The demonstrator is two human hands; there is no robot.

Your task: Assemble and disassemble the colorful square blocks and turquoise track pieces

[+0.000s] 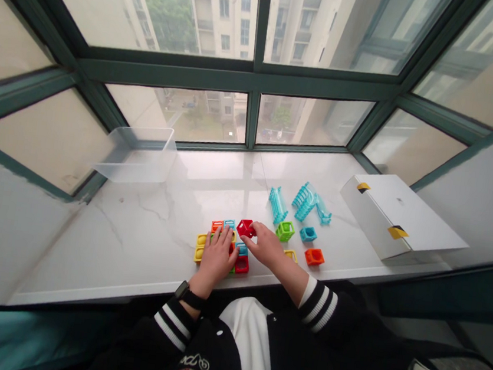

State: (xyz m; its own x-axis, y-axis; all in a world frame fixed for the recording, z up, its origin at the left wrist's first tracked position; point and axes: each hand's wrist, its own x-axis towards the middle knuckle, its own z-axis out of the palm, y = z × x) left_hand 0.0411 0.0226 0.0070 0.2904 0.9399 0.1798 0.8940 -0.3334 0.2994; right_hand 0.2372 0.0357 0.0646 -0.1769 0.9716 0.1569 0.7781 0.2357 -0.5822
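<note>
My right hand (267,247) pinches a red hollow cube block (245,228) between thumb and fingertips, at the upper right corner of a cluster of joined blocks. I cannot tell whether this cube touches the cluster. My left hand (217,254) lies over the cluster with fingers stretched out, hiding its middle. Around that hand show yellow blocks (199,247), an orange block (217,227), a blue block (229,224) and another red block (242,264). A yellow block (291,255) is partly covered by my right wrist.
Loose green (285,231), blue (308,234) and orange (314,257) blocks lie to the right. Behind them are clear-blue ribbed track pieces (278,205). A transparent bin (142,161) stands back left, a white box (403,218) at right. The marble sill (144,262) ends at my body.
</note>
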